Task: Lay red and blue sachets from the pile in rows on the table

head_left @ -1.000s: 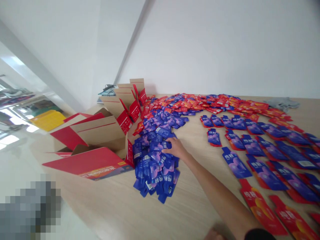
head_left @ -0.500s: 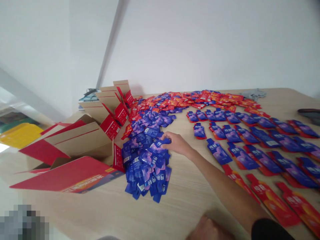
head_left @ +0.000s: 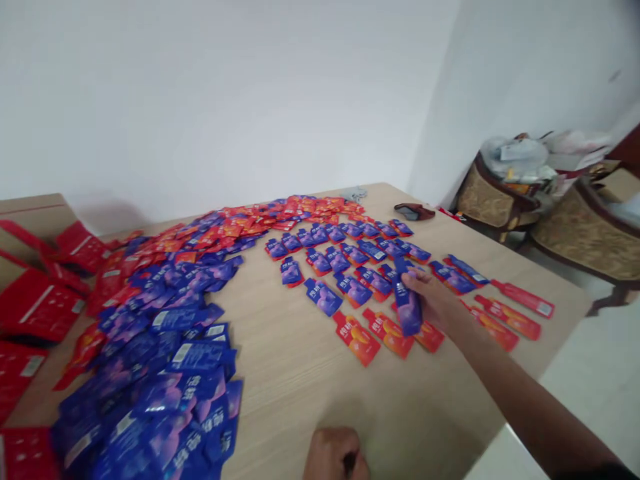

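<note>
"while the right hand (head_left: 431, 293) is clamped on a blue pouch (head_left: 409, 315) at four o'clock from mid-view, what handling is expected?"

"probably light, soft and somewhat slippery. suggested hold: upper edge by the neck, without squeezing the body."

"left hand (head_left: 330, 457)?"

"six o'clock, fingers curled in; contents, if any, cannot be told."

"obstructions?"

"red pouches (head_left: 356, 339) lie flat on the desk (head_left: 280, 380), partly masked by the held one; contact unconfirmed. blue pile (head_left: 150, 373) at eight o'clock, red boxes (head_left: 37, 303) at nine, both well apart from it."

glossy plastic pouches (head_left: 409, 308), matt wood-grain table (head_left: 280, 373)
</note>
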A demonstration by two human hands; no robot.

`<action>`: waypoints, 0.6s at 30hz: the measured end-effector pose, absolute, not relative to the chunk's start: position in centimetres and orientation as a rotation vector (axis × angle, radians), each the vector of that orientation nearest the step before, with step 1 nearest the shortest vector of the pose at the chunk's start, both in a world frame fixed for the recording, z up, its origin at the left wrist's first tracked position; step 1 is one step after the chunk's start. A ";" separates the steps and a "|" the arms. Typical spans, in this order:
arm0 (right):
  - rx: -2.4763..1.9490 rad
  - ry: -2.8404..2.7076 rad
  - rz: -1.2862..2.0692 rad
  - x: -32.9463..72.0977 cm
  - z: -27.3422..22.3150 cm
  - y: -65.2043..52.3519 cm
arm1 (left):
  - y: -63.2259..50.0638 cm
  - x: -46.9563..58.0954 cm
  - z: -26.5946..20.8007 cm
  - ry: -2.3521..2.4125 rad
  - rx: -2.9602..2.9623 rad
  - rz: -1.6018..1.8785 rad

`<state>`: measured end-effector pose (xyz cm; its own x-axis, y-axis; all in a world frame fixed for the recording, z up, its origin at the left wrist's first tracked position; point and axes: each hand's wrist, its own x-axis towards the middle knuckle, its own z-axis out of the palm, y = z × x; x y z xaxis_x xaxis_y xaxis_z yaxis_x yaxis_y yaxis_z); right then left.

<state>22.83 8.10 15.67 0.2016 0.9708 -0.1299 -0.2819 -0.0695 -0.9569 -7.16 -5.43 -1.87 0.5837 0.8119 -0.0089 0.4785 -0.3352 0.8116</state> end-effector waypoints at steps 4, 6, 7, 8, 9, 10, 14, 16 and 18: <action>-1.459 -0.702 1.016 31.4 14.4 4.0 | -5.3 -7.5 -1.0 1.026 2.005 0.510; -1.529 -0.746 0.956 33.4 13.6 2.2 | -5.4 -7.3 -0.1 1.059 1.991 0.488; -1.562 -0.805 0.940 33.7 13.2 1.5 | -5.5 -7.3 0.4 1.080 1.977 0.480; -1.596 -0.894 0.933 33.5 12.7 0.9 | -5.6 -7.2 0.8 1.095 1.961 0.477; -1.628 -1.008 0.935 32.9 12.2 0.6 | -5.6 -7.1 1.0 1.108 1.942 0.474; -1.656 -1.132 0.939 32.0 11.7 0.5 | -5.7 -7.0 1.2 1.120 1.926 0.475; -1.699 -1.529 0.902 27.0 9.8 1.7 | -5.8 -7.0 1.1 1.146 1.892 0.504; -1.686 -1.641 0.896 24.6 9.1 3.0 | -5.8 -7.0 1.0 1.138 1.880 0.528; -1.642 -1.729 0.936 22.4 8.6 4.4 | -5.9 -7.0 1.1 1.126 1.866 0.541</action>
